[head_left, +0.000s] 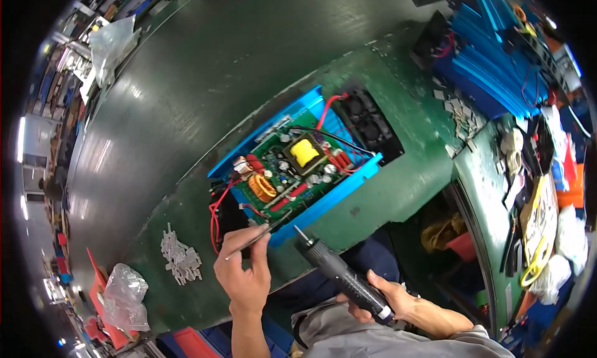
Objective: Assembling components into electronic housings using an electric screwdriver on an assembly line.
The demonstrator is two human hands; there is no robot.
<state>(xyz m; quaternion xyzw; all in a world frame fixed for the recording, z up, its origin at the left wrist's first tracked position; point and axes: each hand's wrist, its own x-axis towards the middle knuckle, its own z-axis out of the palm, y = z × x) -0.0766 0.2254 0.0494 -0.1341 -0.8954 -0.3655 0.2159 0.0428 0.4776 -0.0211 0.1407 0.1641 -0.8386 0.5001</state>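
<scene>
A blue metal housing (336, 199) lies open on the green work surface, holding a green circuit board (283, 171) with a yellow-topped transformer and a copper-wound ring coil. My left hand (244, 268) is closed around slim metal tweezers (256, 238), whose tips reach the board's near left corner. In my right hand (398, 299) is a black electric screwdriver (342, 272). Its bit points up and left, just off the housing's near wall and apart from it. A black panel with fans (373, 125) sits at the housing's right end, joined by red and black wires.
Several small pale strips (179, 255) are heaped to the left. Small grey pieces (460, 115) lie scattered at the right, beside stacked blue metal housings (491, 65). Yellow-handled scissors (538, 261) and plastic bags lie far right. A clear bag (126, 296) rests at lower left.
</scene>
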